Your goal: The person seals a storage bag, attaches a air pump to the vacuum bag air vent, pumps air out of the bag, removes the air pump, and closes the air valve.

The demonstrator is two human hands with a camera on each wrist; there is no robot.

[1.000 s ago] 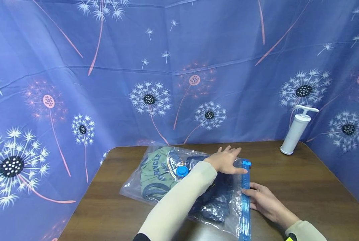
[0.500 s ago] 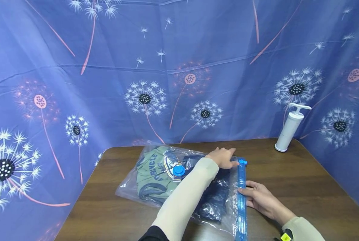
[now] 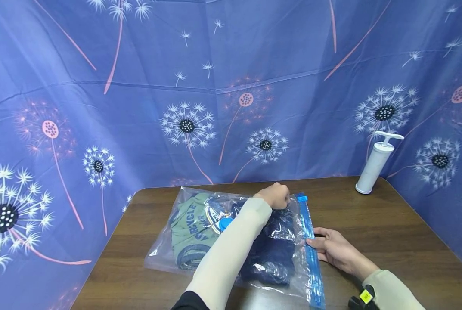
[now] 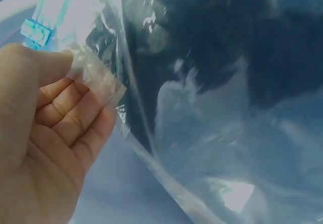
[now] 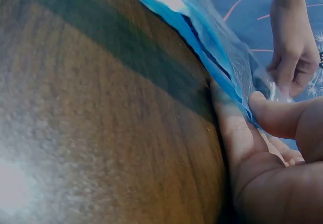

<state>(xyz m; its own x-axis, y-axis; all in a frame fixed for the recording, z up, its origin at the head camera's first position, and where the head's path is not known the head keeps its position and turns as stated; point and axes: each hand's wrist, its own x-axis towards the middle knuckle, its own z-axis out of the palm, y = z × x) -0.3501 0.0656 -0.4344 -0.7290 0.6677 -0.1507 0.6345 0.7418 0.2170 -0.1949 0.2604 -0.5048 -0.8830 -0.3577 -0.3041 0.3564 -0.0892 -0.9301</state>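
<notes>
A clear vacuum storage bag (image 3: 159, 256) lies flat, with a green printed garment (image 3: 190, 228) and a dark blue garment (image 3: 269, 258) inside. My left hand (image 3: 275, 196) pinches the bag's far edge close to the blue zip slider (image 3: 302, 198); the left wrist view shows clear film between thumb and fingers (image 4: 83, 115). At the bag's right end my right hand (image 3: 337, 249) pinches the blue zip strip (image 3: 315, 280), thumb (image 5: 275, 113) above and fingers beneath. The strip's two layers gap apart in the right wrist view. My left sleeve partly covers the round blue valve (image 3: 225, 223).
A white hand pump (image 3: 375, 168) with a T-shaped handle stands upright at the back right of the wooden table (image 3: 370, 224). Behind the table hangs a blue dandelion-print cloth (image 3: 145, 142), which also runs along the sides.
My left hand has gone from spread fingers over the bag to pinching its far edge, shifting slightly left. The zip end now slants, its slider further left. My right hand stays at the strip.
</notes>
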